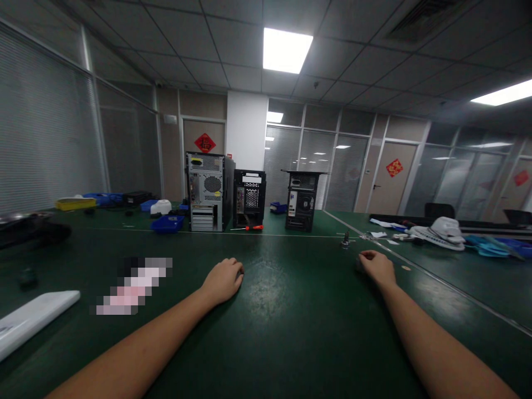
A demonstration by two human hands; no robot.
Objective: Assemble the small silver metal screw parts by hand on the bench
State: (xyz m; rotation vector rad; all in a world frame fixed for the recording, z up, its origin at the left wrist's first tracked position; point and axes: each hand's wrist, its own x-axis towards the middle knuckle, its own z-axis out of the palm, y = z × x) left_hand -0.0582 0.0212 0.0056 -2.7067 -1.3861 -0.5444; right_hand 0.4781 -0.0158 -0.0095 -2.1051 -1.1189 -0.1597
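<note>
My left hand [225, 280] rests on the green tabletop [291, 332] left of the middle, its fingers curled down. Something small and dark shows at its fingertips, too little to name. Over on the right, my right hand [377, 267] is closed as well, thumb and fingers together, with a dark patch under the fingertips that I cannot make out. Just beyond it stands a small dark metal piece [345, 240]. Neither hand touches the three computer cases at the back: a tall grey-backed one [205, 191], a smaller black one [249, 197] and another black one [301, 199].
A red-handled screwdriver [254, 228] lies before the middle case. Blue trays [167, 224] and a yellow tray [75, 204] stand back left. At the left edge lies a white panel [39, 318], near a pixelated patch. A white cap [444, 230] and blue items [486, 245] lie right.
</note>
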